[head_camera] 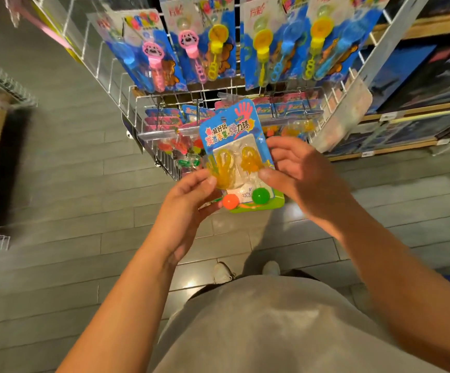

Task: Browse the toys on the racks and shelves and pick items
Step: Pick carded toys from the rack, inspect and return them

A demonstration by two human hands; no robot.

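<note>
A toy-shop aisle with grey plank flooring (65,168) and a white wire rack (116,84) hung with carded toys formed the scene in which I stood, both my hands raised in front of the display. One item was already off the rack: a blue blister card (238,157) carrying two yellow sticky-hand toys, an orange ball (230,201) and a green ball (260,196), which I held up between me and the lower basket (164,157) of similar packs. Above it hung a row of bubble wand cards (210,47), none of them touched by me. So the browsing was, by my reckoning, well under way, with one pick in hand and the wooden shelves (412,114) at the right of the aisle yet to be looked over; whether this card would be kept I could not say.

My left hand (188,203) pinched the card's lower left edge, the thumb lying over the front of the blister beside the orange ball and the other fingers tucked behind, out of sight. My right hand (301,173) held the right edge, its thumb pressed on the front just above the green ball, the fingers (280,142) curled round behind the card's upper right side. The card stood nearly upright, tilted slightly left, its printed face towards me, just in front of the basket and clear of its wires as far as I could tell.
</note>
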